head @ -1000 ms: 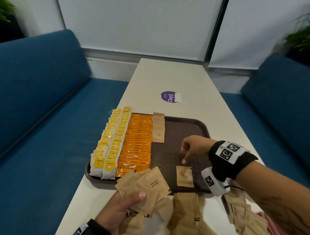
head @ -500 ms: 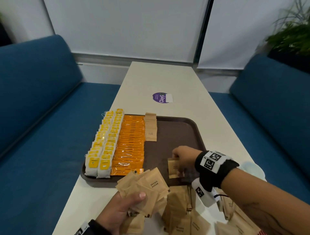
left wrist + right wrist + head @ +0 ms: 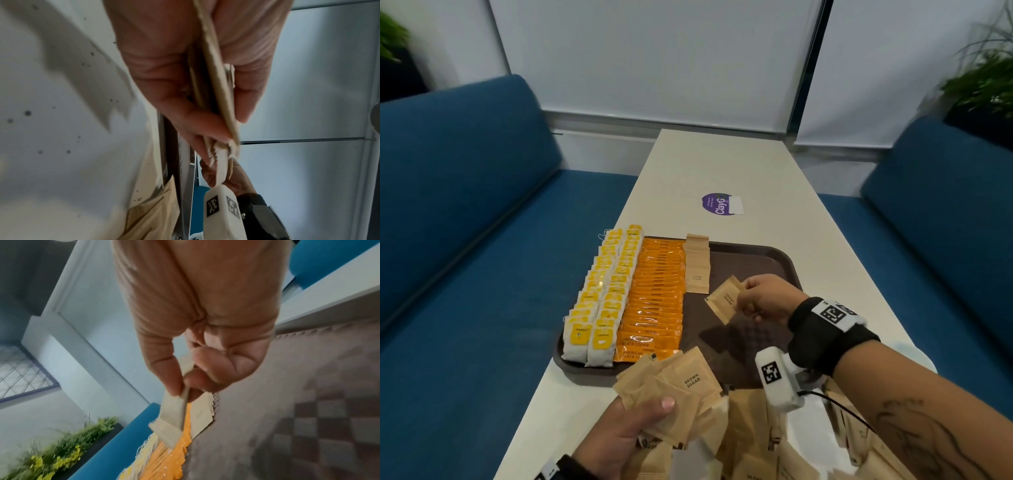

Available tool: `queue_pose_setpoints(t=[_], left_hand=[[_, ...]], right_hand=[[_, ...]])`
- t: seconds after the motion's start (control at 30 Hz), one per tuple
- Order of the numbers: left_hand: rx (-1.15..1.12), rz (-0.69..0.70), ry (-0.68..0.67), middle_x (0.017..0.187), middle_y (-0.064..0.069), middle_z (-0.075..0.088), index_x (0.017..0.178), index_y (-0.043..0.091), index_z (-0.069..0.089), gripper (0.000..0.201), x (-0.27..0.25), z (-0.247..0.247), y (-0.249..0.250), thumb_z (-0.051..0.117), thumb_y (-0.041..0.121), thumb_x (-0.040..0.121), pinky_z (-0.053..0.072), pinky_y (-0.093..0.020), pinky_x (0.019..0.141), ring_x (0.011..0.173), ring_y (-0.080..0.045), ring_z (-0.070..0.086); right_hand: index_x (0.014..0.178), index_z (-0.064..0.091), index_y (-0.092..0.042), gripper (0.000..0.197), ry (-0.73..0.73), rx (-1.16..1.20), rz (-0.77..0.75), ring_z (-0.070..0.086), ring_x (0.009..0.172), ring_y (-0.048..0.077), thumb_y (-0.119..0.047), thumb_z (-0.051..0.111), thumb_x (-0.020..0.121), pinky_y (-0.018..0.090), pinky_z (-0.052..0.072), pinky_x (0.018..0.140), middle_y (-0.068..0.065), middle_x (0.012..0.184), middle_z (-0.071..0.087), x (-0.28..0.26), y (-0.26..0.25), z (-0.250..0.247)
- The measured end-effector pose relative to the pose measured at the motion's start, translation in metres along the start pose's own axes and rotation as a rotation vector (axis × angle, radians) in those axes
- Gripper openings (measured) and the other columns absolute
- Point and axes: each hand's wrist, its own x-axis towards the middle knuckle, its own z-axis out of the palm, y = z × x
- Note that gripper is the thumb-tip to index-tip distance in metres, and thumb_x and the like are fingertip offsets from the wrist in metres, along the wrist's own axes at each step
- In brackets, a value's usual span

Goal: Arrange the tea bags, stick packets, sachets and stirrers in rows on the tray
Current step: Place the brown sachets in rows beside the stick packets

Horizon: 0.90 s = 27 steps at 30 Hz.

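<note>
The single sugar sachet (image 3: 724,301), which lay flat near the front of the tray (image 3: 774,260) a second ago, is now off the tray floor, carried toward the short row of sachets (image 3: 697,265). The right hand (image 3: 765,298) pinches it by one edge between thumb and fingertips, so the free end can be laid down first. The sachet hangs tilted above bare tray, just beside the near end of that row and not yet touching it. The row lies against the orange coffee sticks (image 3: 657,298), which in turn lie against two rows of tea bags (image 3: 602,298); each kind fills one lane, far edge to near. The left hand (image 3: 619,435) grips a fanned bundle of sachets (image 3: 674,383) above the table (image 3: 722,164), apparently as the supply. More sachets (image 3: 750,445) lie loose on the table below it.
</note>
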Motion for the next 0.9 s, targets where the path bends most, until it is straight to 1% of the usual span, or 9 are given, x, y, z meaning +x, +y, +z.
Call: queue_pose_setpoints(t=[0.07, 0.13, 0.23, 0.33, 0.4, 0.5, 0.67, 0.8, 0.9], left_hand=[[0.006, -0.007, 0.010, 0.097, -0.006, 0.074, 0.112, 0.018, 0.058, 0.112, 0.002, -0.003, -0.001, 0.092, 0.046, 0.009, 0.052, -0.034, 0.072, 0.091, -0.024, 0.069], [0.003, -0.006, 0.026, 0.099, -0.007, 0.074, 0.114, 0.017, 0.058, 0.114, 0.003, -0.007, -0.001, 0.093, 0.045, 0.009, 0.052, -0.035, 0.074, 0.094, -0.026, 0.068], [-0.009, 0.003, 0.026, 0.099, -0.006, 0.074, 0.113, 0.016, 0.058, 0.113, 0.004, -0.009, -0.001, 0.093, 0.044, 0.010, 0.054, -0.030, 0.068, 0.091, -0.024, 0.070], [-0.092, 0.018, 0.006, 0.104, -0.013, 0.072, 0.114, 0.014, 0.058, 0.107, 0.004, -0.011, 0.001, 0.095, 0.036, 0.016, 0.057, -0.031, 0.065, 0.092, -0.028, 0.070], [-0.092, 0.012, -0.007, 0.105, -0.011, 0.072, 0.116, 0.015, 0.058, 0.105, 0.003, -0.012, 0.002, 0.095, 0.036, 0.020, 0.057, -0.029, 0.065, 0.094, -0.026, 0.069], [-0.107, -0.001, 0.016, 0.105, -0.009, 0.072, 0.119, 0.015, 0.055, 0.097, 0.004, -0.017, 0.001, 0.091, 0.030, 0.031, 0.057, -0.027, 0.062, 0.092, -0.024, 0.070], [-0.074, -0.020, 0.022, 0.103, -0.001, 0.073, 0.116, 0.019, 0.055, 0.110, 0.006, -0.020, -0.002, 0.093, 0.046, 0.016, 0.056, -0.023, 0.061, 0.091, -0.017, 0.070], [-0.067, 0.000, 0.024, 0.106, -0.003, 0.072, 0.119, 0.019, 0.054, 0.109, 0.007, -0.023, -0.004, 0.093, 0.046, 0.020, 0.056, -0.026, 0.068, 0.096, -0.019, 0.069], [-0.085, 0.008, 0.025, 0.106, -0.004, 0.072, 0.118, 0.018, 0.055, 0.107, 0.009, -0.024, -0.004, 0.093, 0.044, 0.022, 0.056, -0.026, 0.067, 0.096, -0.020, 0.069]], right_hand=[[0.082, 0.061, -0.003, 0.009, 0.011, 0.065, 0.016, 0.047, 0.051, 0.011, 0.006, 0.059, 0.084, 0.019, 0.038, 0.045, 0.012, 0.077, 0.066, 0.009, 0.000, 0.002], [0.090, 0.063, -0.002, 0.005, 0.016, 0.113, 0.031, 0.049, 0.057, 0.013, 0.001, 0.060, 0.087, 0.020, 0.040, 0.048, 0.013, 0.084, 0.068, 0.019, 0.000, 0.006], [0.093, 0.062, -0.009, 0.007, 0.036, 0.132, 0.022, 0.057, 0.072, 0.018, -0.004, 0.058, 0.091, 0.023, 0.044, 0.052, 0.013, 0.094, 0.068, 0.036, -0.003, 0.016], [0.098, 0.054, -0.014, 0.017, 0.083, 0.095, 0.011, 0.066, 0.084, 0.023, -0.002, 0.061, 0.088, 0.026, 0.052, 0.053, 0.012, 0.104, 0.065, 0.051, -0.009, 0.026], [0.094, 0.048, -0.018, 0.028, 0.132, 0.053, 0.002, 0.067, 0.087, 0.023, -0.003, 0.068, 0.083, 0.025, 0.051, 0.051, 0.010, 0.104, 0.064, 0.059, -0.014, 0.029], [0.094, 0.050, -0.018, 0.032, 0.188, 0.009, -0.003, 0.061, 0.086, 0.020, -0.007, 0.074, 0.078, 0.023, 0.046, 0.053, 0.009, 0.103, 0.063, 0.072, -0.021, 0.031], [0.084, 0.049, -0.018, 0.028, 0.214, -0.058, 0.068, 0.058, 0.084, 0.022, -0.009, 0.075, 0.078, 0.024, 0.044, 0.054, 0.011, 0.100, 0.063, 0.089, -0.025, 0.033], [0.083, 0.048, -0.017, 0.028, 0.187, -0.089, 0.111, 0.057, 0.071, 0.017, -0.008, 0.074, 0.080, 0.024, 0.044, 0.057, 0.008, 0.084, 0.063, 0.096, -0.026, 0.033], [0.082, 0.048, -0.017, 0.027, 0.187, -0.114, 0.120, 0.057, 0.063, 0.013, -0.007, 0.073, 0.079, 0.024, 0.044, 0.057, 0.006, 0.078, 0.063, 0.098, -0.026, 0.033]])
